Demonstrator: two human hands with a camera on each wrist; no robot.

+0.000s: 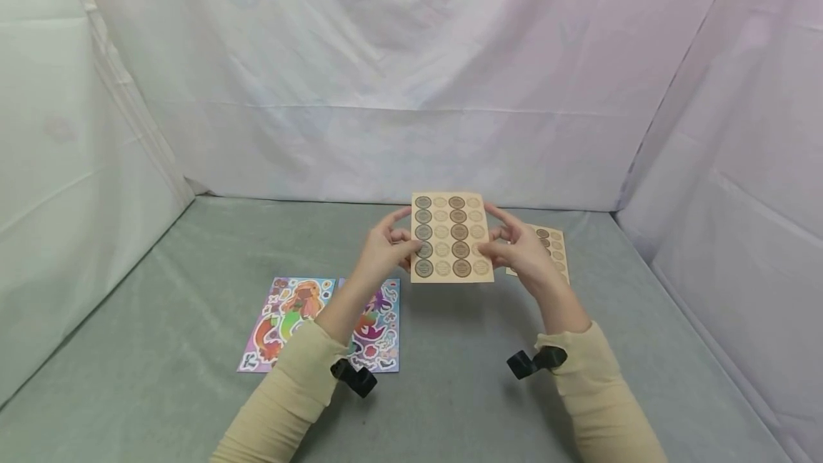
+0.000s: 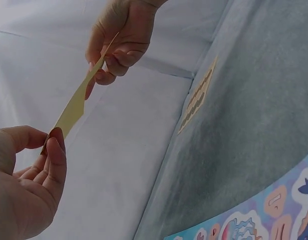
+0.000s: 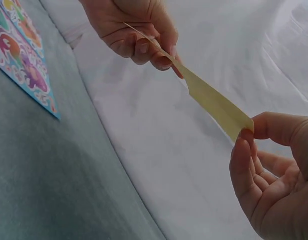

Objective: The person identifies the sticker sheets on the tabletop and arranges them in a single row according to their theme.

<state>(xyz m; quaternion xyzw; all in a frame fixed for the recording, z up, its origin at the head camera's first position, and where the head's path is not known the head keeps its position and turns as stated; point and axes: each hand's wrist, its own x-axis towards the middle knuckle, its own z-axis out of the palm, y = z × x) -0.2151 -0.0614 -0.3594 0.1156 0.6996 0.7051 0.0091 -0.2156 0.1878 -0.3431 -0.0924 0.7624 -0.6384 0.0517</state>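
Note:
Both hands hold up a tan sticker sheet [image 1: 441,234] printed with rows of round labels, raised above the table. The left hand [image 1: 383,247] pinches its left edge, thumb on the front. At the opposite edge the right hand [image 1: 521,249] pinches it the same way. In the left wrist view the sheet [image 2: 73,112] appears nearly edge-on, slightly bent, between the two hands. The right wrist view shows its plain yellowish back [image 3: 214,102]. Behind the right hand, a second tan sticker sheet [image 1: 558,252] lies on the table, partly hidden by that hand.
Two colourful mermaid sticker sheets lie side by side on the grey-green table [image 1: 450,391]: the left one [image 1: 270,327] and the right one [image 1: 386,334], both partly covered by the left forearm. White cloth [image 1: 386,91] hangs at the back and both sides.

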